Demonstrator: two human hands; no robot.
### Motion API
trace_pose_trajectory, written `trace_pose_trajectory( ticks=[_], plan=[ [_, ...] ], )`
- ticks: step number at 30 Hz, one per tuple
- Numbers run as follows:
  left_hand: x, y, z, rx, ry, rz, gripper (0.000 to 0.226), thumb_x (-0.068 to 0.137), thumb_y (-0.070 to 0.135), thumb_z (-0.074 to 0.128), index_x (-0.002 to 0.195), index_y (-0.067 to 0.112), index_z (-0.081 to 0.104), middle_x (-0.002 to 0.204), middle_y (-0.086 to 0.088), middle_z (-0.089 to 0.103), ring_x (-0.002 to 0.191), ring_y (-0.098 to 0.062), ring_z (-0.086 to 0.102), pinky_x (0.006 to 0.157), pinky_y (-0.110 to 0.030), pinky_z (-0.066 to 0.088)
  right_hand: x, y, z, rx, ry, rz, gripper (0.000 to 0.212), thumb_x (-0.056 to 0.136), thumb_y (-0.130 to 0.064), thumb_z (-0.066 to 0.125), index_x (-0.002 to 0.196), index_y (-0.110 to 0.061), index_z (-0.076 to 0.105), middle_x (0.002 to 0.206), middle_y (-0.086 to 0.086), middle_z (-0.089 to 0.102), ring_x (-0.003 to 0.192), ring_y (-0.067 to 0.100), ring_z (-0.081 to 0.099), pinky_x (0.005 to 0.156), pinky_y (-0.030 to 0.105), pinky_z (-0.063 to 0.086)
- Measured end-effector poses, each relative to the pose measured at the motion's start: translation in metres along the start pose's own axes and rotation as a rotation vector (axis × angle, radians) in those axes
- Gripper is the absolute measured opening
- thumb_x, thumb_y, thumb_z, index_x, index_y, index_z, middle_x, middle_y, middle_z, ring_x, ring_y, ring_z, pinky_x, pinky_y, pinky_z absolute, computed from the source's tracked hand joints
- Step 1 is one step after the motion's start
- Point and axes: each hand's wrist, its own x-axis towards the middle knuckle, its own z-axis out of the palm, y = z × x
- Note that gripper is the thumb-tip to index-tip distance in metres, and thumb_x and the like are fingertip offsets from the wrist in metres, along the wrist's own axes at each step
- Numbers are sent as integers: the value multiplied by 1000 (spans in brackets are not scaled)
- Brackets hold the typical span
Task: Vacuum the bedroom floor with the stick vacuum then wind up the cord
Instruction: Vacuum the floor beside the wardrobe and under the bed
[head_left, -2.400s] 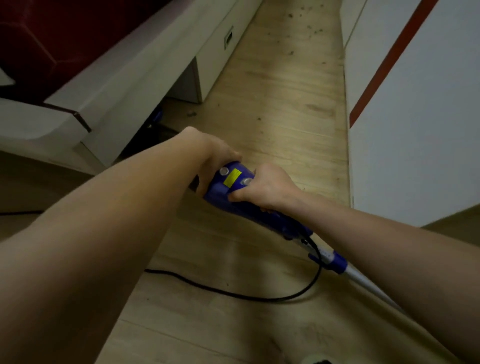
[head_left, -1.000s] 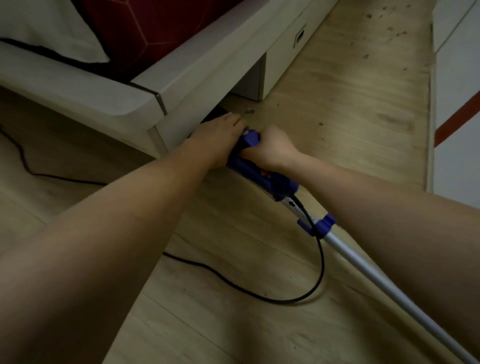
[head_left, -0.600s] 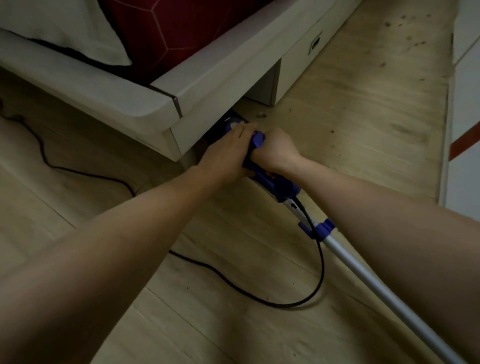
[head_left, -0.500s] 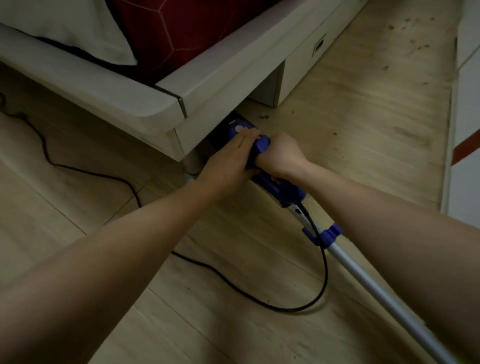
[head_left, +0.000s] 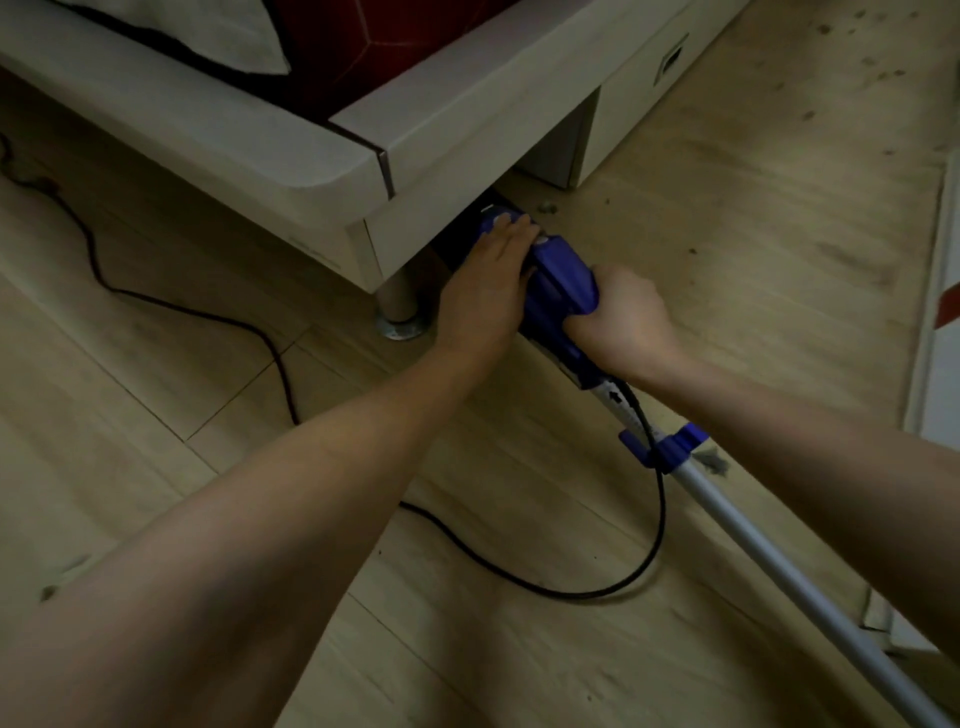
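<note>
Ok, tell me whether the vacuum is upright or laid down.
Laid down. The vacuum lies low along the floor, its front end under the bed frame; right hand grips it, left hand rests on top.

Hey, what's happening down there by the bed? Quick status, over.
Left hand flat on the vacuum body, right hand gripping it. Nose under the bed frame. Cord looped on floor; bed leg close by.

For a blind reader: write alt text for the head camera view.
Two bare arms push a blue stick vacuum under a pale bed frame: left hand flat on its body, right hand gripping it. A black cord loops over the wooden floor.
</note>
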Motion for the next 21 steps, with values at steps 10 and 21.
trace_pose_trajectory(
  ticks=[10,21],
  plan=[
    [26,-5,-19,202,-24,29,55,98,6,41,150,16,25,156,-7,24,140,-21,28,108,-34,32,45,-34,12,-28,-66,-42,19,86,-8,54,71,-16,44,65,0,48,55,14,46,45,23,29],
    [-14,12,-18,-372,251,-187,35,99,17,47,133,11,50,128,-3,56,116,-11,52,92,-9,40,37,-20,5,30,-44,-74,12,85,-10,54,75,-14,48,66,2,50,54,14,45,47,26,31]
  ],
)
